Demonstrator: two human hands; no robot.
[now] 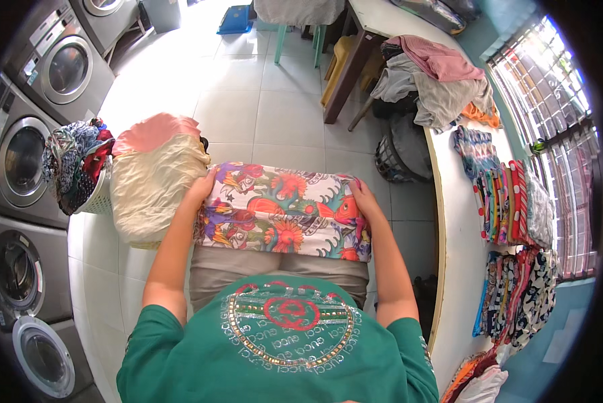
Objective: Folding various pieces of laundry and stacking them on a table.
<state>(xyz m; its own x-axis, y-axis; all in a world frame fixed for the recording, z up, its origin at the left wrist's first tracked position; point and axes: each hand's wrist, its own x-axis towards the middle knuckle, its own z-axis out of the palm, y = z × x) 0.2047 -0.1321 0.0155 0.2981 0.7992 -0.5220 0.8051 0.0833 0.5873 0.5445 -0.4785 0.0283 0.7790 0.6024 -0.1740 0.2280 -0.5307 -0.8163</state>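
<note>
Across my lap lies a folded cloth [286,211], white with a bright print of red-orange flowers, fish and teal waves. Its left edge is held by my left hand [203,189], whose fingers are partly hidden at the cloth's side. My right hand [364,199] grips the opposite edge near the upper right corner. A heap of cream fabric [157,181] with pink cloth [155,133] on top stands just beyond my left hand.
Left of the heap, a white laundry basket [99,191] overflows with clothes. Front-loading washing machines [24,161] line the left side. On my right, a long white table [455,231] bears folded clothes [503,201] and a loose clothes pile [432,75]. A dark basket [389,163] sits below.
</note>
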